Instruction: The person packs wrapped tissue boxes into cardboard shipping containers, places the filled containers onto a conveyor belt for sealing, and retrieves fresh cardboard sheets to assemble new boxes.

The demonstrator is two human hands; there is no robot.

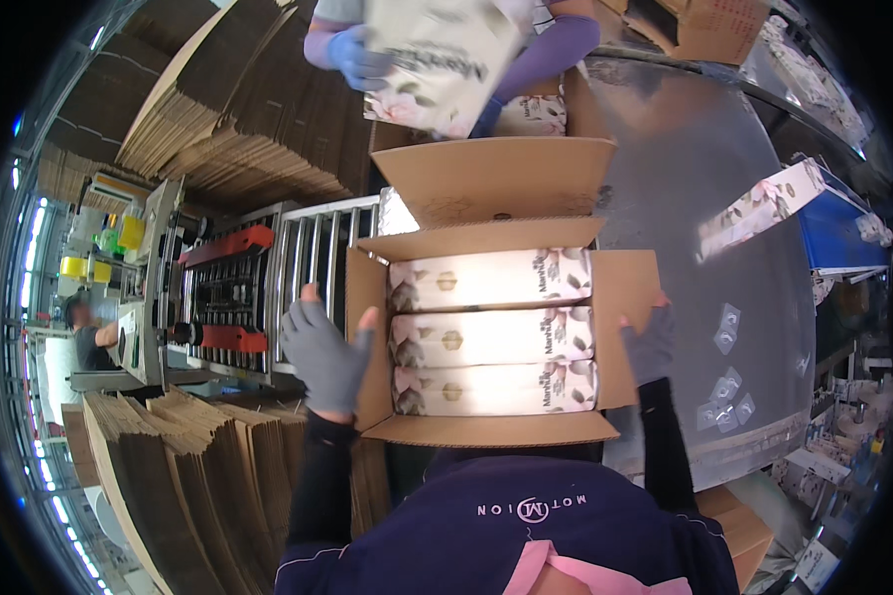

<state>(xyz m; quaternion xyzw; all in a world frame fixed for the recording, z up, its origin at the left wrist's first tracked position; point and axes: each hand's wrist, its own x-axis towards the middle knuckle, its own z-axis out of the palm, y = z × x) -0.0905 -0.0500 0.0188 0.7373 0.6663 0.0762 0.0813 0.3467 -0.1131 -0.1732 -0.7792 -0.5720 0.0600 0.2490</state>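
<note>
An open cardboard box stands in front of me, its flaps folded outward. Three white floral-printed packs lie inside it in stacked rows. At the box's left flap is my left hand in a grey fingerless glove, fingers stretched and thumb apart, holding nothing. My right hand, gloved the same way, is at the right flap with its thumb over the cardboard and fingers spread; whether it presses the flap is hard to tell.
Across from me, a person's gloved hand holds a large white floral pack over another open box. Flattened cartons are stacked at left, beside a roller conveyor. Small clear pieces lie on the grey table.
</note>
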